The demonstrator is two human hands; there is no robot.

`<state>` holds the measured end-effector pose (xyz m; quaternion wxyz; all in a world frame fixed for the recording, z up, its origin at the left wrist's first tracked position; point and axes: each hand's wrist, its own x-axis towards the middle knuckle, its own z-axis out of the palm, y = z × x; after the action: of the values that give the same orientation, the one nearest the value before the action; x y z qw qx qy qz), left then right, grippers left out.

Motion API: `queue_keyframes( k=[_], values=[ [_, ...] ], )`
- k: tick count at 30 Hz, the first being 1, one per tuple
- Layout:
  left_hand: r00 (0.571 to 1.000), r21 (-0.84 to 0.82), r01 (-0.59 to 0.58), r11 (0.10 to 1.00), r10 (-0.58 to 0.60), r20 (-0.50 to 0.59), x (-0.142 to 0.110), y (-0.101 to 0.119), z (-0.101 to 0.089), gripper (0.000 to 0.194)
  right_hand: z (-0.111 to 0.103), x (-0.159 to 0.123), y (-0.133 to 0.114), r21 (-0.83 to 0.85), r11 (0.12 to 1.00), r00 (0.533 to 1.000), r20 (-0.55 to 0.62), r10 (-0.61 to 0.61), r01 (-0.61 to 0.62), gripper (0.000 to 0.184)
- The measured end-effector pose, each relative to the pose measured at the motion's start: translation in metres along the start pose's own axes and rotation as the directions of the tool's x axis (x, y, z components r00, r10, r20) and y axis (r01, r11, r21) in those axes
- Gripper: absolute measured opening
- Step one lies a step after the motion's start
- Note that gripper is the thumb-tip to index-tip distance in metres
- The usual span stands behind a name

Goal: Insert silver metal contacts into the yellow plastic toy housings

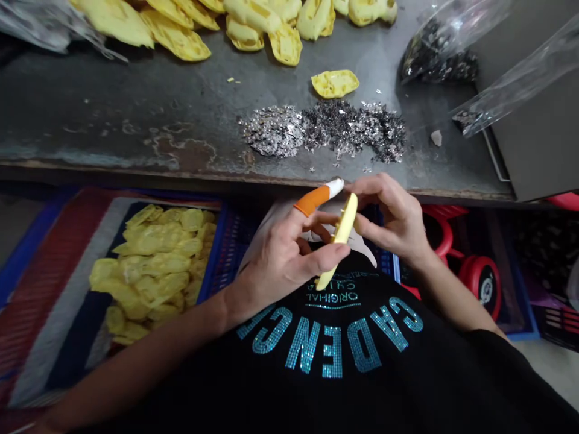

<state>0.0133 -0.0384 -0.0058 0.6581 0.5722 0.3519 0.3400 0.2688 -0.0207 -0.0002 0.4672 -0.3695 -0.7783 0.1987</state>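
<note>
My left hand (287, 247) holds a yellow plastic shell (340, 238) edge-on in front of my chest, thumb along its outer side. Small pegs stick out from the shell's inner face. An orange sleeve with a white tip (319, 196) covers that hand's index finger. At the shell's upper end, my right hand (395, 214) has its thumb and index finger closed around it; any small piece between these fingertips is hidden. On the bench beyond my hands lies a heap of small shiny metal pieces (275, 129), with a single yellow shell (335, 84) behind it.
More yellow shells (176, 36) lie along the back of the worn metal bench (113, 114). Bags of dark metal pieces (446, 60) stand at right. Below left, a blue crate (217, 253) contains bagged yellow parts (158, 265). Red wheeled items (482, 286) sit below right.
</note>
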Motion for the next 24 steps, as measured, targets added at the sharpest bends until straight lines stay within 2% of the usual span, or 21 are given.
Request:
queue_keyframes(
  k=[2,5,7,9,11,15,17,19,21,23,24],
  values=[
    [0.996,0.244,-0.080,0.967,0.084,-0.004,-0.001,0.004,0.000,0.082,0.010,-0.013,0.007,-0.043,0.997,0.988,-0.138,-0.072,0.066,0.033],
    [0.961,0.509,-0.244,0.825,0.275,0.015,0.001,0.010,0.003,0.072,0.022,-0.029,0.017,-0.050,0.990,0.952,-0.270,-0.142,0.134,0.042],
    [0.915,0.591,-0.346,0.729,0.402,0.040,0.003,0.011,0.006,0.066,0.026,-0.034,0.022,-0.040,0.984,0.935,-0.307,-0.177,0.173,0.044],
    [0.881,0.608,-0.408,0.681,0.467,0.068,0.004,0.012,0.008,0.059,0.028,-0.036,0.025,-0.039,0.979,0.925,-0.323,-0.200,0.198,0.045],
    [0.882,0.579,-0.414,0.702,0.466,0.065,0.003,0.014,0.011,0.053,0.028,-0.037,0.026,-0.054,0.979,0.922,-0.329,-0.202,0.196,0.046],
    [0.943,0.449,-0.281,0.848,0.331,-0.035,0.001,0.018,0.014,0.035,0.027,-0.041,0.025,-0.076,0.983,0.920,-0.347,-0.181,0.164,0.048],
    [0.962,0.403,-0.236,0.884,0.271,-0.031,0.002,0.019,0.012,0.038,0.025,-0.043,0.022,-0.072,0.988,0.927,-0.342,-0.154,0.138,0.048],
    [0.971,0.383,-0.225,0.896,0.239,0.013,0.004,0.020,0.007,0.042,0.023,-0.045,0.021,-0.019,0.997,0.945,-0.320,-0.071,0.069,0.044],
    [0.974,0.354,-0.226,0.908,0.213,0.076,0.007,0.022,-0.002,0.040,0.022,-0.044,0.022,0.151,0.987,0.958,-0.268,0.101,-0.062,0.039],
    [0.975,0.347,-0.220,0.912,0.196,0.103,0.008,0.022,-0.015,0.042,0.025,-0.042,0.025,0.398,0.893,0.929,-0.204,0.308,-0.208,0.039],
    [0.976,0.368,-0.216,0.904,0.197,0.089,0.009,0.021,-0.022,0.038,0.030,-0.040,0.027,0.522,0.806,0.900,-0.153,0.409,-0.278,0.041]
  ],
)
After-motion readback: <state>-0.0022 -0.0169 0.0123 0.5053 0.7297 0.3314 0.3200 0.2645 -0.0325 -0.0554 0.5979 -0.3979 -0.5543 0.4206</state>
